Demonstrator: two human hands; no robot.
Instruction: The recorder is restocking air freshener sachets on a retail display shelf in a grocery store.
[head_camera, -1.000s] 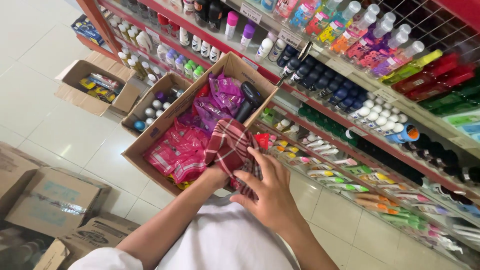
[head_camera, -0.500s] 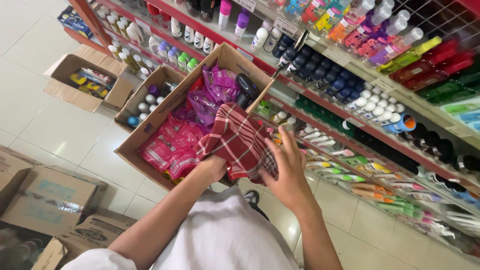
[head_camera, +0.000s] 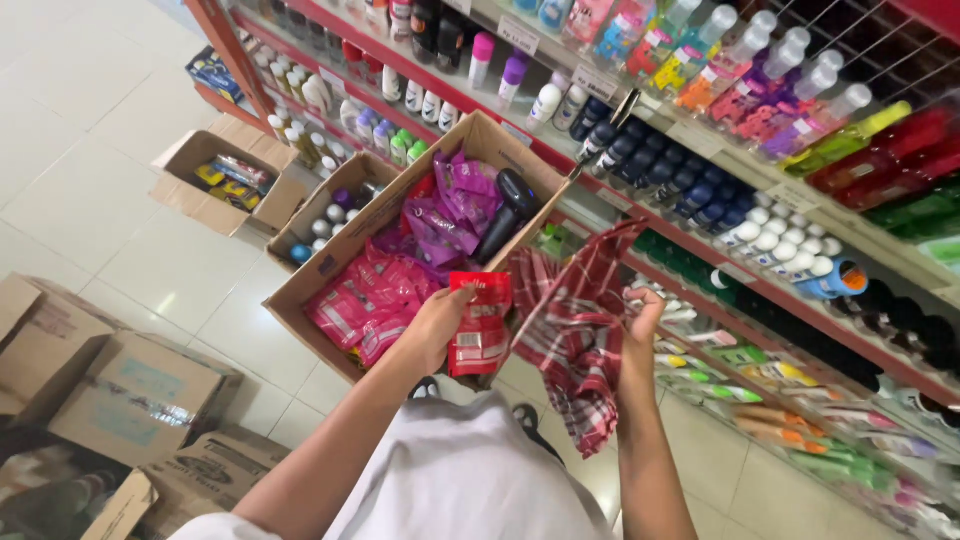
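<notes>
Your left hand (head_camera: 435, 325) is clamped on a red sachet pack (head_camera: 480, 325), lifted just above the near edge of the cardboard box (head_camera: 330, 265). Your right hand (head_camera: 640, 325) grips a red plaid cloth (head_camera: 575, 330). Pink and purple packs (head_camera: 420, 255) remain boxed.

Bright, even overhead light; soft glare on the glossy white tiled floor (head_camera: 120, 190). Shadows faint. Slight motion blur; edges bend, wide-angle.

A glossy red sachet pack (head_camera: 479, 325) hangs upright beside a draped red-and-white plaid cloth (head_camera: 577, 330).
</notes>
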